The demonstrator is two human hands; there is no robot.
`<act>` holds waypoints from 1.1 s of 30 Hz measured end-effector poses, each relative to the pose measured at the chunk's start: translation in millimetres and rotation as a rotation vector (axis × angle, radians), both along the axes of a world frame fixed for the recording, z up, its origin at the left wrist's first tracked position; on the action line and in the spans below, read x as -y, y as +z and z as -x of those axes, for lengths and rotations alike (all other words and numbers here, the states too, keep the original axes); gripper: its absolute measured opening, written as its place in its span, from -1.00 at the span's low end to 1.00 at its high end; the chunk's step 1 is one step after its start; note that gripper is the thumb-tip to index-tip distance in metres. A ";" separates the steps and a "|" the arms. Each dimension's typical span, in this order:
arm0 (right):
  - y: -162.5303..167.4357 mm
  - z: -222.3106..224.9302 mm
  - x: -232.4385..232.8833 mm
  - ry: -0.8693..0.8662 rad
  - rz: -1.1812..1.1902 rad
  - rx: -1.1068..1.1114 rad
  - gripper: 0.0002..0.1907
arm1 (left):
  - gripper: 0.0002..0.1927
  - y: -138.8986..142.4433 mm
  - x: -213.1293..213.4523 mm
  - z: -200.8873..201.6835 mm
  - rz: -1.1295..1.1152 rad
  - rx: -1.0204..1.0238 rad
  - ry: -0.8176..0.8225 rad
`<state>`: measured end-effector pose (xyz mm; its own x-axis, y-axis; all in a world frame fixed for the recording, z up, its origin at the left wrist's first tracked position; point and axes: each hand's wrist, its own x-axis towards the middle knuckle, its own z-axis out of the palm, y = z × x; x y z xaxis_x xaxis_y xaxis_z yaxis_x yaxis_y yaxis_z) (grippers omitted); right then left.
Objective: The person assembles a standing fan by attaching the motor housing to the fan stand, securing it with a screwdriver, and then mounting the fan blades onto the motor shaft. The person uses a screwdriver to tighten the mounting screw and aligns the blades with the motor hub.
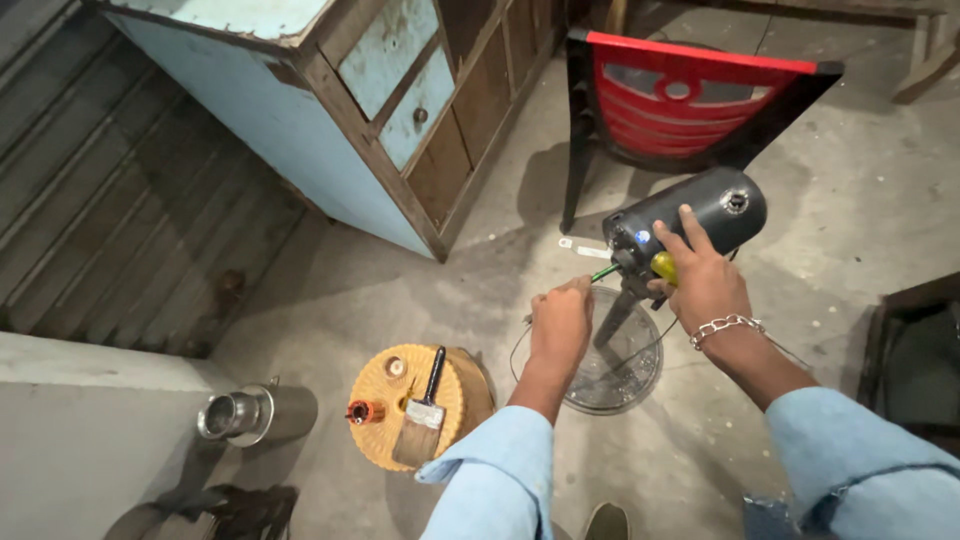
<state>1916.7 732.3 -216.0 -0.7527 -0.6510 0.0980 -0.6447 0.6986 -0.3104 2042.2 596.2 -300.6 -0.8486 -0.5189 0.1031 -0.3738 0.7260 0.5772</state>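
My right hand [700, 278] grips a dark grey cylindrical motor housing [700, 212], with its fingers spread over the near end and a yellow part under the palm. My left hand [560, 320] is closed around a thin tool with a green tip [605, 271], which points at the housing's near end. A metal chain bracelet is on my right wrist. Below the housing lies a round wire fan guard [620, 365] on the concrete floor. Both arms wear light blue sleeves.
A round yellow stool [385, 410] at lower left carries a paintbrush [425, 410] and a small orange-capped piece [362, 411]. A metal cylinder [250, 413] lies beside it. A blue wooden cabinet [330, 110] stands at the back, a red and black chair [690, 95] behind the housing.
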 end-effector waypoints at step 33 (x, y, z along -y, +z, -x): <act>-42.2 -48.6 29.2 -0.255 -0.118 0.036 -0.15 | -0.77 -8.3 -9.5 -26.7 -0.239 -0.008 -0.120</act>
